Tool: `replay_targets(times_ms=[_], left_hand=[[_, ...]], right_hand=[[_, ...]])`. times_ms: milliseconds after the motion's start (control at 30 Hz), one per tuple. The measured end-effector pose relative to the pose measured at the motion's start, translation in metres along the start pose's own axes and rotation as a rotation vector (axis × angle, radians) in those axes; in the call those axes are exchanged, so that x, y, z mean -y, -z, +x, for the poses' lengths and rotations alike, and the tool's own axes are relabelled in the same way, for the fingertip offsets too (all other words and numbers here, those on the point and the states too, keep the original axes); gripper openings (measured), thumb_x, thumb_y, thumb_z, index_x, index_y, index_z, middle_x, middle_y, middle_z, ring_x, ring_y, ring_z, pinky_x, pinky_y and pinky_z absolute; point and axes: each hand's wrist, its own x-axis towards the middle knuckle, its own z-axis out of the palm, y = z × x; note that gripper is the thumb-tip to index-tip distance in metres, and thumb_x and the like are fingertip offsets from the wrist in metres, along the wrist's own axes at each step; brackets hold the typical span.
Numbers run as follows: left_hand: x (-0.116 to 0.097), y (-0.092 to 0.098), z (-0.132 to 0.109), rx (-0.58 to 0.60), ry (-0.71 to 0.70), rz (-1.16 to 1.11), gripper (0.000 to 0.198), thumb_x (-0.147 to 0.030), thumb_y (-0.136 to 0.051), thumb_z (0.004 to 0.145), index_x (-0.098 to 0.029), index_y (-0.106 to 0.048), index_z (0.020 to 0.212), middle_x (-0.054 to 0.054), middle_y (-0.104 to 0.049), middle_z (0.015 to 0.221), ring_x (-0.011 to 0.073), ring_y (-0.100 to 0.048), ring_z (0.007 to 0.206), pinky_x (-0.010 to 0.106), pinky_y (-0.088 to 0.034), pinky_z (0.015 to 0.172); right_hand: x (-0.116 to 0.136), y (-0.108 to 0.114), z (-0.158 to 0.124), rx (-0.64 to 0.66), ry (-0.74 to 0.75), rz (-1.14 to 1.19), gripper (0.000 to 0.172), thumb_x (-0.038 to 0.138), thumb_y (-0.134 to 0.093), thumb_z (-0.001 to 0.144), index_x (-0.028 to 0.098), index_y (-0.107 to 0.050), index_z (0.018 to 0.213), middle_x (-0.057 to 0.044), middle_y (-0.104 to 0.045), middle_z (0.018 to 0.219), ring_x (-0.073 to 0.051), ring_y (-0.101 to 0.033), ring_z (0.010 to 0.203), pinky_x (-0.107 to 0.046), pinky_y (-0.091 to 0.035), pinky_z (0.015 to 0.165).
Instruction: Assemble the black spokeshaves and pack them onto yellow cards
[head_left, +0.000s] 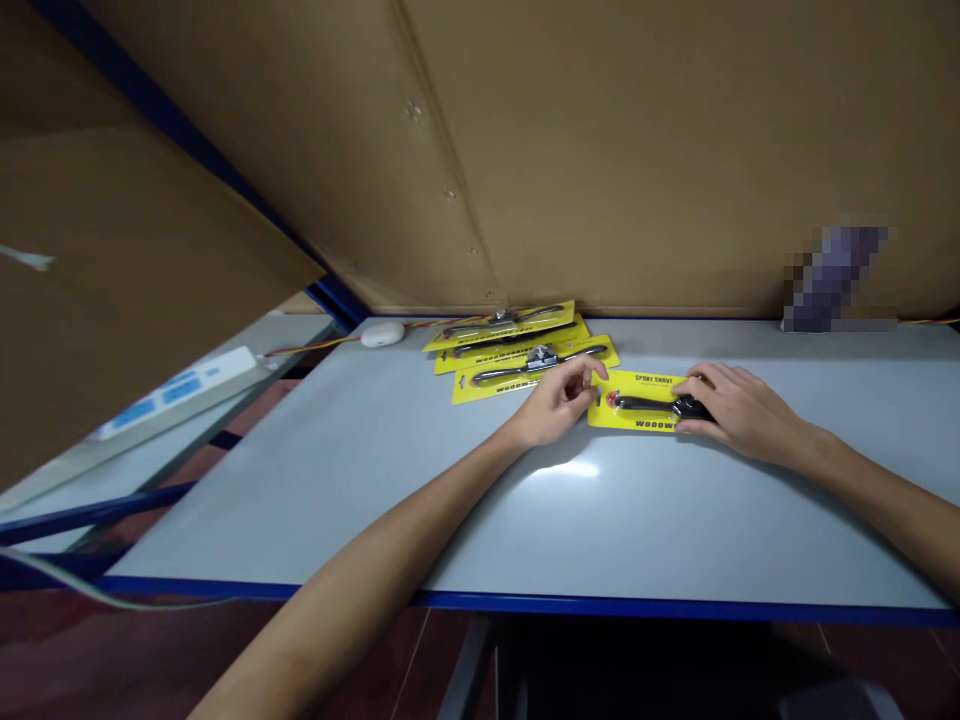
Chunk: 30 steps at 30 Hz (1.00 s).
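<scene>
The yellow spoke shave pack point(645, 385) lay flat on the grey table point(360, 500), right of the frame's centre, label up. The right hand point(739, 410) was closed over its right end, fingers above and thumb at the near edge, probably to steady it. The left hand point(555, 402) was loosely curled at the opposite end, thumb and forefinger parted (contact with the card could not be confirmed). Similar packs point(472, 390) overlapped at upper centre, just beyond the left hand, crowding that side. A brown panel point(637, 150) closed off the rear. A white power strip point(180, 395) occupied the left of the frame.
</scene>
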Motion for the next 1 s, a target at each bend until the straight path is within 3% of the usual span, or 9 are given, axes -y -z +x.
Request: replay_targets(times_ms=[467,733,867,1000], left_hand=[[0.001,0.056,0.003,-0.037,-0.126,0.465,0.014,-0.019,-0.052,0.079,-0.019,-0.061,0.089,-0.003,-0.053,0.069,0.0123,-0.041,0.059,0.026,-0.032,0.057],[0.013,0.094,0.0,-0.039,0.01,0.568,0.031,-0.027,-0.055,0.078,-0.017,-0.063,0.107,-0.004,-0.054,0.071,0.0128,-0.044,0.058,0.027,-0.033,0.057],[0.018,0.093,-0.002,-0.008,0.02,0.651,0.037,-0.029,-0.056,0.075,-0.017,-0.067,0.109,0.002,-0.064,0.086,0.0177,-0.055,0.071,0.029,-0.043,0.066],[0.008,0.069,-0.002,-0.025,-0.095,0.73,0.032,-0.029,-0.051,0.085,-0.016,-0.07,0.108,0.011,-0.067,0.109,0.0284,-0.06,0.103,0.041,-0.049,0.092]], right_hand=[[0.003,0.008,-0.009,0.009,-0.029,-0.066,0.047,0.058,-0.045,0.105,0.018,-0.065,0.117,-0.014,-0.067,0.11,-0.026,-0.062,0.087,-0.037,-0.047,0.073],[-0.013,0.009,-0.019,0.052,-0.025,0.032,0.046,0.057,-0.042,0.106,0.02,-0.064,0.119,-0.013,-0.069,0.11,-0.026,-0.067,0.086,-0.038,-0.05,0.072],[-0.019,0.011,-0.027,0.065,0.005,0.083,0.044,0.057,-0.045,0.104,0.021,-0.066,0.119,-0.013,-0.07,0.11,-0.027,-0.068,0.088,-0.04,-0.051,0.074],[-0.016,0.009,-0.029,0.048,0.062,0.083,0.04,0.055,-0.049,0.104,0.023,-0.068,0.12,-0.013,-0.071,0.114,-0.028,-0.069,0.094,-0.042,-0.052,0.079]])
